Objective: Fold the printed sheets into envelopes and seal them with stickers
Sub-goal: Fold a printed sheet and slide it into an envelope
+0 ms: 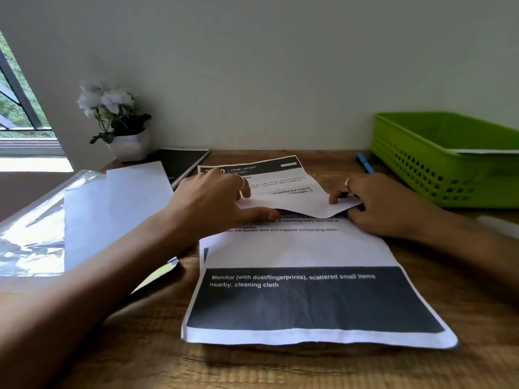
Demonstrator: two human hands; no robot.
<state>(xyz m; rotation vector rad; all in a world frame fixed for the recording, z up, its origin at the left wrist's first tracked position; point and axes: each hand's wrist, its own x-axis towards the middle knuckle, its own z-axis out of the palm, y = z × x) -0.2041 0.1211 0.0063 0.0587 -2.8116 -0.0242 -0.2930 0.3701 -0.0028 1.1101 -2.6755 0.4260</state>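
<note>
The middle lines of the white printed sheet [295, 248] are hidden beneath its folded-over far edge and the left hand [213, 200]. Its small print is too blurred to be read. At 3 o'clock, the green perforated plastic tray [438, 164] is cut off by the frame, as is the clear plastic sleeve [31, 234] at 9 o'clock. The black spiral notebook [182, 161] is partly covered by blank white paper [118, 209].

- white printed sheet [297, 248] with dark grey bands and white lettering
- bright green basket [438, 164], perforated walls
- blue pen [365, 162]
- brown wood-grain desk [252, 366]
- white flowers [106, 99], white pot [130, 147]
</note>
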